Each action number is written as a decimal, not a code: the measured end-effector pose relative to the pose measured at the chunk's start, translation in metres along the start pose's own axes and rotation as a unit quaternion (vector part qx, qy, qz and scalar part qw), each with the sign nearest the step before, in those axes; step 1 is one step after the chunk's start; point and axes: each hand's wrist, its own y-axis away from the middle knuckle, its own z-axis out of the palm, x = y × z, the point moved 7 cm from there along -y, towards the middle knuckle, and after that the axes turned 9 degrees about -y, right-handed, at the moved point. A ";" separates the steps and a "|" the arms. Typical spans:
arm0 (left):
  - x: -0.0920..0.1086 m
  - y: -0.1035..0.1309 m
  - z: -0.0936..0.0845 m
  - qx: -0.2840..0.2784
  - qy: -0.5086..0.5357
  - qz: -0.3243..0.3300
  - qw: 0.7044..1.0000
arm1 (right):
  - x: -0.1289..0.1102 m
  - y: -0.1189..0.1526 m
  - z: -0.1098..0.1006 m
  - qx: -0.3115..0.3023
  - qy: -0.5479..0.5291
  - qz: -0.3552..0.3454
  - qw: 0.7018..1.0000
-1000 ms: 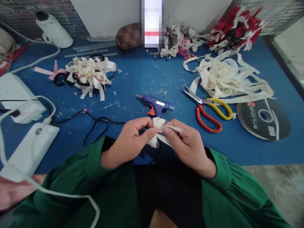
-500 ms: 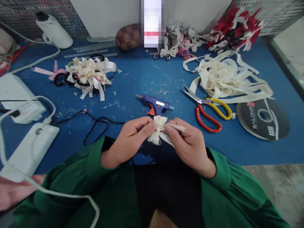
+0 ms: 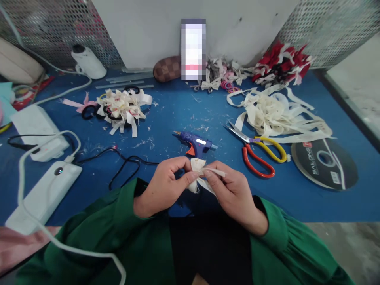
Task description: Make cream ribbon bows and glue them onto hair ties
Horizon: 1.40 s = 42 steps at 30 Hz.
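Observation:
A small cream ribbon bow is held between both hands, above the front part of the blue table. My left hand pinches the bow's middle from the left, thumb on top. From the right, my right hand pinches the ribbon strip close to the bow's centre, and the strip's end sticks out over the fingers. Another ribbon tail hangs below between the hands. Just beyond the bow lies a blue glue gun, its nozzle toward the left. Scissors with red and yellow handles lie open to the right.
Cream ribbon is heaped at the right, beside a black spool. Finished bows lie at the left. A phone stands at the back. White power bank, cables and a white bottle are on the left.
The camera view has tilted up, so the table's things appear lower. My hands have drawn slightly closer together at the bow, and my left thumb now covers more of its middle.

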 end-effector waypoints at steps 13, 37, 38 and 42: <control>-0.013 -0.007 -0.006 0.060 0.007 0.011 0.998 | 0.014 -0.001 0.000 0.069 -0.024 0.003 0.997; -0.075 -0.031 -0.238 0.504 -0.328 -0.155 0.784 | 0.021 -0.010 -0.003 0.112 0.045 -0.033 0.992; -0.079 -0.031 -0.240 0.507 -0.337 -0.161 0.777 | 0.021 -0.010 -0.003 0.110 0.048 -0.032 0.992; -0.076 -0.044 -0.224 0.477 -0.411 -0.100 0.770 | 0.021 -0.010 -0.004 0.111 0.061 -0.036 0.991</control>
